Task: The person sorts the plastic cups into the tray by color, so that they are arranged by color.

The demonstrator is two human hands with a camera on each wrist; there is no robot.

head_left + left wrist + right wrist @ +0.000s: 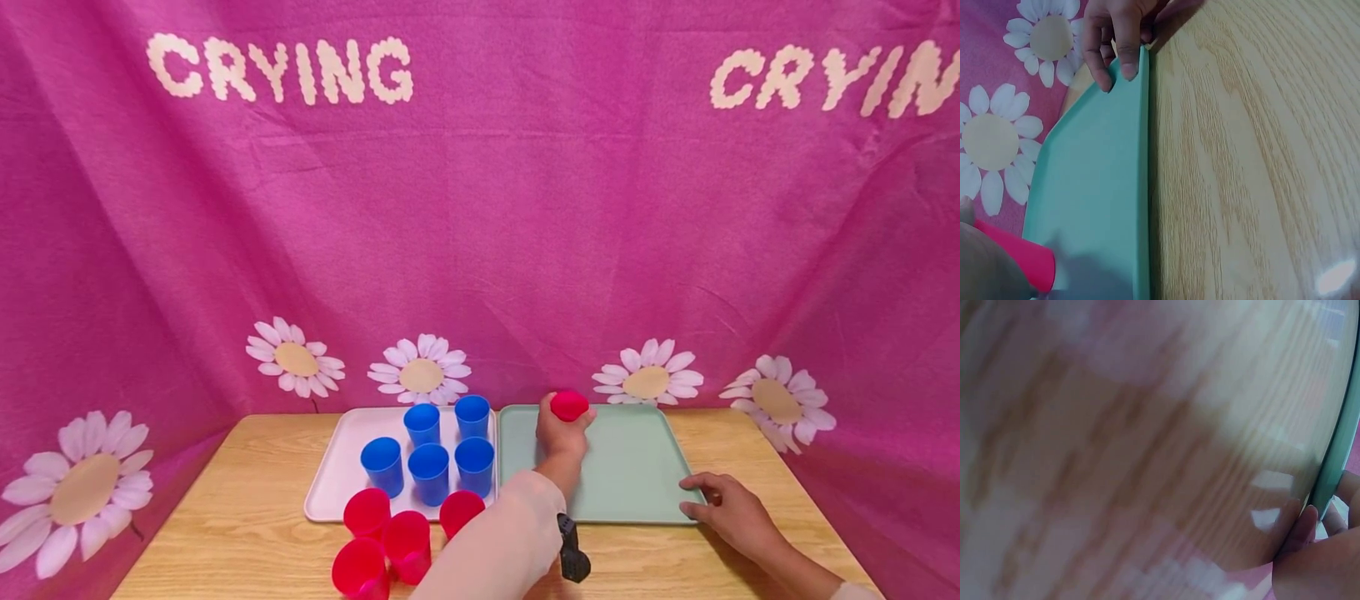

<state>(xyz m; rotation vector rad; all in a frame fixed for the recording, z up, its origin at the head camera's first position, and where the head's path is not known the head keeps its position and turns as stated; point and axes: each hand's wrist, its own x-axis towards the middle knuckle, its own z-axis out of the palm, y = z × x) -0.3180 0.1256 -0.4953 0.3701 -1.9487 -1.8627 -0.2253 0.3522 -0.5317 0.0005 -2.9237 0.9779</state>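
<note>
A: Head view: what's held?
B: The left hand is wrapped round a red cup, at the rear left part of the green tray.
A: Which way does it point?
B: One end faces up toward the camera, so its long axis looks near upright. Mouth or base, I can't tell.
A: And the right hand?
B: Thumb and forefinger parted, tips at that tray's right rim. Blue cups stand mouth-up on the pale tray alongside.
A: Left wrist?
B: The held cup slants across the lower left corner, one end toward the green surface; whether they touch, I can't tell.
A: Right wrist?
B: A thumb beside the green rim, with blurred wooden table filling most of it.
</note>
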